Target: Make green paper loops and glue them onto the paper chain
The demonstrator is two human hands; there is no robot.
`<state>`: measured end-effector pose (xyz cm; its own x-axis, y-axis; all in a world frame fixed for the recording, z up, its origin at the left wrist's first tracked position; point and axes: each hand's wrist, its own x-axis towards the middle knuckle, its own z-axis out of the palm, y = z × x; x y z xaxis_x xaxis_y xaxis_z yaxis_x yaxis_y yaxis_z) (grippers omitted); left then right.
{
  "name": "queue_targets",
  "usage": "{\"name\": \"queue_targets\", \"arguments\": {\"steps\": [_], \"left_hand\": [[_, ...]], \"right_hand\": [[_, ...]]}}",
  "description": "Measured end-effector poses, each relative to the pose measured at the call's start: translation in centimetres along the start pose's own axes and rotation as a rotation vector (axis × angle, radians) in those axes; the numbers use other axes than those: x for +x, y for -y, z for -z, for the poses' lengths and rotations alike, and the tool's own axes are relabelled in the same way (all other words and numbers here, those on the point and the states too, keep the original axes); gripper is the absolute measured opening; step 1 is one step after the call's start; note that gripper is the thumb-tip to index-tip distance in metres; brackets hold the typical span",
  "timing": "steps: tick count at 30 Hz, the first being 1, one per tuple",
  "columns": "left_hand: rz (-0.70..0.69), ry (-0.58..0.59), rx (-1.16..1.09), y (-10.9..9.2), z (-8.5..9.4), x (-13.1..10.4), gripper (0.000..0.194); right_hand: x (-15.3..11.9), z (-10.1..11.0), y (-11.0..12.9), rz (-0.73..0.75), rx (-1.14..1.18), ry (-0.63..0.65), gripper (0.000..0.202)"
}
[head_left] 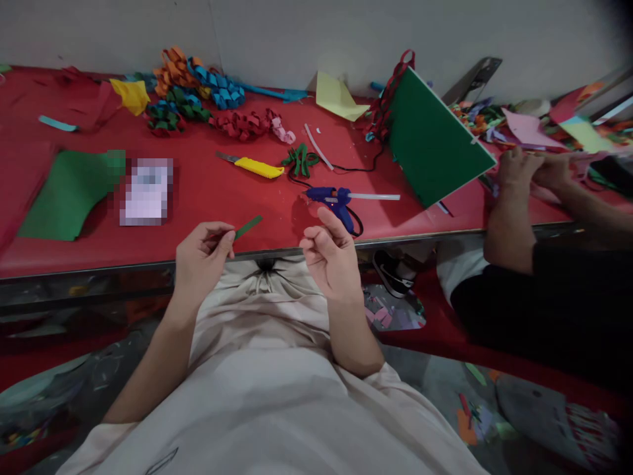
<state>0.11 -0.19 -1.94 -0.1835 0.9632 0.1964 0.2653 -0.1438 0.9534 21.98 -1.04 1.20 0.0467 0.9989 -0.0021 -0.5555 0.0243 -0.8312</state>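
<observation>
Between the thumb and fingers of my left hand (205, 254) is one end of a short green paper strip (248, 227), which points up and right. My right hand (332, 254) is raised palm up at the table's front edge, its thumb and fingers curled close together; whether something tiny is between them I cannot make out. Just beyond it lies a blue glue gun (330, 196) with a white glue stick in its back. A bundle of looped green paper strips (300, 160) rests behind the gun, beside a yellow cutter knife (258, 167).
Curled paper chains (198, 86) lie along the back of the red table (198, 191). Green paper (69, 191) is at the left. A green board (435, 142) leans at the right, beside another person's hands (524, 168). A black cord runs behind the gun.
</observation>
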Motion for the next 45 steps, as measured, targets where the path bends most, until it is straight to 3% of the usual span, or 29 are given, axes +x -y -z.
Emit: {"name": "queue_targets", "arguments": {"steps": [5, 10, 14, 17, 21, 23, 26, 28, 29, 30, 31, 33, 34, 35, 39, 42, 45], "left_hand": [[0.002, -0.016, -0.015, -0.4, 0.5, -0.3, 0.018], [0.036, 0.003, -0.016, -0.3, 0.5, -0.7, 0.019], [0.068, 0.039, -0.089, -0.4, 0.1, -0.5, 0.026], [0.057, 0.098, -0.136, -0.7, 0.0, -0.4, 0.031], [0.048, 0.119, -0.113, -0.9, 0.1, -0.7, 0.031], [0.031, 0.127, -0.067, -0.8, 0.3, -1.0, 0.029], [-0.021, 0.154, -0.011, -0.8, 0.2, -1.2, 0.029], [-0.049, 0.196, -0.017, -0.9, -0.2, -1.3, 0.029], [-0.058, 0.227, -0.037, -1.0, -0.5, -1.4, 0.030], [-0.062, 0.264, -0.069, -1.0, -0.8, -1.5, 0.030], [-0.061, 0.302, -0.110, -1.1, -1.1, -1.6, 0.030], [-0.052, 0.357, -0.185, -1.2, -1.7, -2.0, 0.027], [-0.053, 0.375, -0.194, -1.3, -1.8, -2.3, 0.023], [-0.067, 0.383, -0.179, -1.3, -1.8, -2.6, 0.020], [-0.255, 0.454, 0.022, -1.5, -0.6, -3.4, 0.023], [-0.464, 0.535, 0.100, -1.6, 0.4, -3.4, 0.025], [-0.650, 0.515, 0.066, -1.6, 0.7, -2.9, 0.023]], "right_hand": [[-1.0, 3.8, 0.4, 0.126, -0.133, -0.090, 0.043], [0.1, 9.0, 4.0, 0.409, -0.239, -0.326, 0.052], [3.3, 11.2, 6.9, 0.523, -0.300, -0.393, 0.050], [6.7, 12.2, 7.5, 0.526, -0.403, -0.433, 0.058], [11.1, 14.7, 7.8, 0.600, -0.760, -0.553, 0.057], [11.9, 15.9, 7.9, 0.633, -0.973, -0.576, 0.053], [10.1, 15.7, 6.7, 0.740, -1.037, -0.746, 0.053], [6.8, 13.6, 4.7, 0.944, -0.888, -0.993, 0.040], [4.9, 12.1, 3.4, 1.019, -0.848, -1.045, 0.032], [2.9, 10.3, 2.0, 1.048, -0.807, -1.017, 0.026], [1.2, 8.3, 0.6, 0.981, -0.800, -0.840, 0.024], [-1.2, 4.4, -1.7, 0.573, -0.798, -0.213, 0.027], [-1.6, 2.8, -2.6, 0.355, -0.744, 0.027, 0.031], [-1.7, 1.5, -3.2, 0.231, -0.656, 0.114, 0.033], [-0.1, -0.7, -3.5, -0.067, -0.365, 0.097, 0.039], [1.0, -0.8, -3.1, -0.296, -0.268, 0.193, 0.044], [1.6, -0.9, -3.2, -0.447, -0.210, 0.271, 0.046]]}}
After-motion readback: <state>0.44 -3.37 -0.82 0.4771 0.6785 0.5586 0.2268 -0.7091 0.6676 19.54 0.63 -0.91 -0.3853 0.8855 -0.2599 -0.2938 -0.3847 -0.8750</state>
